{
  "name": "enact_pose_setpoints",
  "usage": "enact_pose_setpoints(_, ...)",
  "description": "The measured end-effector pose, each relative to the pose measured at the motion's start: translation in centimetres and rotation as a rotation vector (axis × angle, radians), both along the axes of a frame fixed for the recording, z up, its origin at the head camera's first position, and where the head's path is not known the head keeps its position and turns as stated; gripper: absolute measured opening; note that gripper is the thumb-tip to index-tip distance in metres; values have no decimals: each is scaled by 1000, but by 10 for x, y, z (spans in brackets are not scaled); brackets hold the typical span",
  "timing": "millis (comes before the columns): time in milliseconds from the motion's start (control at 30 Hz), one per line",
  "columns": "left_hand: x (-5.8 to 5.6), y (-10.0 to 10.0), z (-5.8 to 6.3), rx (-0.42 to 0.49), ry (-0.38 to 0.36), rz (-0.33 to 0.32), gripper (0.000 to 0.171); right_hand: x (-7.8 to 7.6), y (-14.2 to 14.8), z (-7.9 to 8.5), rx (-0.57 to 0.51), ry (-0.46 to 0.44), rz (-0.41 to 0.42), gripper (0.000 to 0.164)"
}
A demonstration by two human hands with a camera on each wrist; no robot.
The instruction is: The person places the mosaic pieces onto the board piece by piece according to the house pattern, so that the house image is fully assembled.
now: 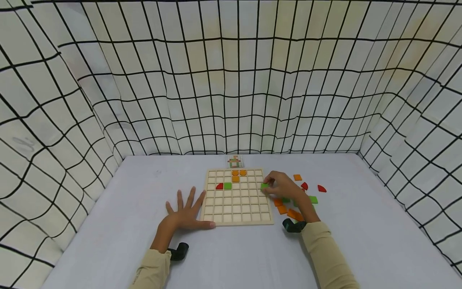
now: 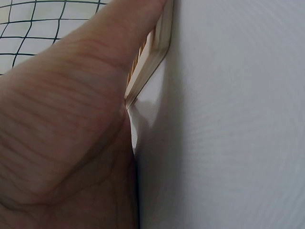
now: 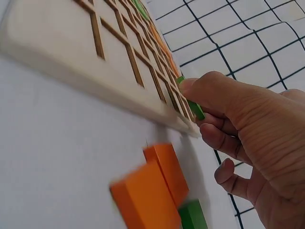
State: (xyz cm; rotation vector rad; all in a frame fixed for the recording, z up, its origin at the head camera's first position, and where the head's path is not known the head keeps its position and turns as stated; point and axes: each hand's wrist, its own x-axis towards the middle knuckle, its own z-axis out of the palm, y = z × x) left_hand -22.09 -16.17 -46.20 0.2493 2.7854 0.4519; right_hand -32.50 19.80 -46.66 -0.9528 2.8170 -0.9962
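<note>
A wooden grid board (image 1: 234,208) lies on the white table. Between thumb and fingers, my right hand (image 1: 283,186) pinches a green square tile (image 1: 264,186) at the board's right edge; the right wrist view shows this green tile (image 3: 196,109) held edge-on beside the grid. Spread flat, my left hand (image 1: 184,214) rests at the board's lower left corner, its thumb touching the front edge. On the board sit a red quarter-circle tile (image 1: 219,186), a green square (image 1: 227,186), an orange square (image 1: 236,179) and two orange round tiles (image 1: 243,173) in the top row.
Right of the board lie loose tiles: several orange ones (image 1: 282,210), green ones (image 1: 313,199) and red ones (image 1: 322,188), partly hidden under my right arm. A small pattern card (image 1: 235,161) lies behind the board. Black-lined white netting (image 1: 231,100) encloses the table.
</note>
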Motion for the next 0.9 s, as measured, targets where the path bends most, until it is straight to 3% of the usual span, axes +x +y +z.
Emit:
enact_pose_setpoints(200,1,0,1,-2,10,-1,118,-4,-27,1,-27,-16,7,24)
enact_pose_setpoints(500,2,0,1,2,8,-12,118,-13,-58,-6,-41,32,99,22)
enact_pose_setpoints(900,3,1,2,-5,-2,-5,118,-11,-80,-11,-2,78,27,25)
